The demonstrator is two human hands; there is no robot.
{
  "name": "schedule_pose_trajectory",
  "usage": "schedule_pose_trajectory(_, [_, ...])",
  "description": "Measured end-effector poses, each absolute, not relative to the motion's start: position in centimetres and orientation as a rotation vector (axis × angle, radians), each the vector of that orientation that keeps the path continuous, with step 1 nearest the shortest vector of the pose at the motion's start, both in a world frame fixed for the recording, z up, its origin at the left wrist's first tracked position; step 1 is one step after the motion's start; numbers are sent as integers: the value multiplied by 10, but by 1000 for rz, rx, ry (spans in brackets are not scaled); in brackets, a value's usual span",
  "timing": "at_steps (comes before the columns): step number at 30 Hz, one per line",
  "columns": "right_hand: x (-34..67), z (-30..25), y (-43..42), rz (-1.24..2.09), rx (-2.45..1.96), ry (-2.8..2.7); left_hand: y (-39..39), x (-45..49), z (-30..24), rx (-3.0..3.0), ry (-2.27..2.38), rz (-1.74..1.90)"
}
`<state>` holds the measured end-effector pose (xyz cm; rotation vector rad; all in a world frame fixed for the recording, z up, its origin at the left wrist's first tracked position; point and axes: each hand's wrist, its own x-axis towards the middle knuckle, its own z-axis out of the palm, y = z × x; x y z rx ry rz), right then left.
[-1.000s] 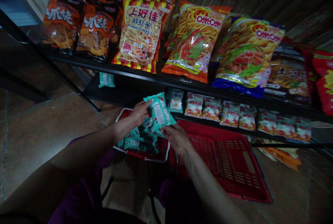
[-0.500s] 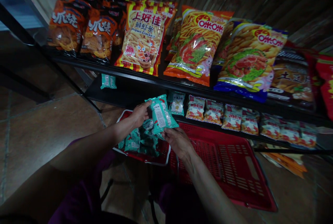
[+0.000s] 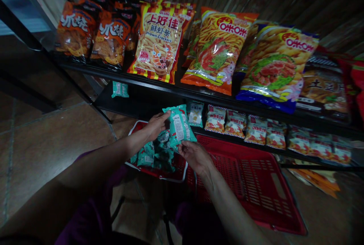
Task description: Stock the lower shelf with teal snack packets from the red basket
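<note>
A teal snack bag [image 3: 181, 126], its printed back facing up, is held between my two hands above a small red basket [image 3: 184, 169]. My left hand [image 3: 158, 125] grips its upper left edge between thumb and fingers. At the lower edge, my right hand [image 3: 195, 156] pinches the bag. Several more teal bags [image 3: 146, 154] lie in the small basket below. Just behind the held bag, another teal bag [image 3: 195, 114] stands on the lower shelf [image 3: 127, 105]. One teal bag [image 3: 120, 89] sits at that shelf's left end.
A larger red basket [image 3: 256, 176] lies to the right of the small one. Along the lower shelf stand several small white-and-orange bags [image 3: 216, 118]. Big snack bags, including prawn crackers [image 3: 159, 42], line the upper shelf [image 3: 113, 77]. Orange packaging [image 3: 317, 178] lies at the lower right.
The held teal bag has shifted slightly right, with both hands still on it. The whole view has moved a little; the shelves and baskets look otherwise the same.
</note>
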<state>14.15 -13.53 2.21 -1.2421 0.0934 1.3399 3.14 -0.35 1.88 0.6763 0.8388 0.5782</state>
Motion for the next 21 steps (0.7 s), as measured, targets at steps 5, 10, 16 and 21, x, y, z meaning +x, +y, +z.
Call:
schedule_pose_trajectory(5, [144,19,-135,1339,-1221,107,-9,29,27,718,693,437])
schedule_pose_trajectory(10, [144,16,-136,1342,-1229,111,-15,29,32,767,740,396])
schedule_pose_trajectory(16, [139,16,-135,1331,-1256,92,-18,30,25,810,786,424])
schedule_pose_trajectory(21, [135,16,-136,1343,-1276,49,-17,31,28,825,858,441])
